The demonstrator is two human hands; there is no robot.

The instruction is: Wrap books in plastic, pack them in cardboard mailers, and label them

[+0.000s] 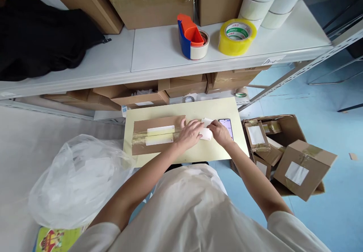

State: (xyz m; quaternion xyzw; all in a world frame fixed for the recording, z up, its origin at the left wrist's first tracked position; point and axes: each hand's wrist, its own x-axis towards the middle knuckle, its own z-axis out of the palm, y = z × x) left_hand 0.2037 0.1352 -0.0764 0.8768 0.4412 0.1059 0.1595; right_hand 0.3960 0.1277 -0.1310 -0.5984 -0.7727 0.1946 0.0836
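Observation:
Two white label-like slips lie between my hands over the cream tabletop: a lower slip [205, 134] and an upper slip [206, 121]. My left hand [189, 134] has its thumb and forefinger at their left edges, gripping the lower one, while its little finger is raised. From the other side, my right hand [220, 132] pinches the slips' right edge with curled fingers. To the left, partly under my left hand, lies a flat cardboard box [159, 122] with clear tape and two yellow-and-white strips. A lit phone [227, 125] lies just beyond my right hand.
The small table [181, 157] stands against a grey shelf [159, 61] holding a tape dispenser [193, 38], yellow tape roll [236, 36] and label rolls [256, 8]. On the right, a large carton [300, 127] holds several boxes. A clear plastic bag [82, 180] sits left.

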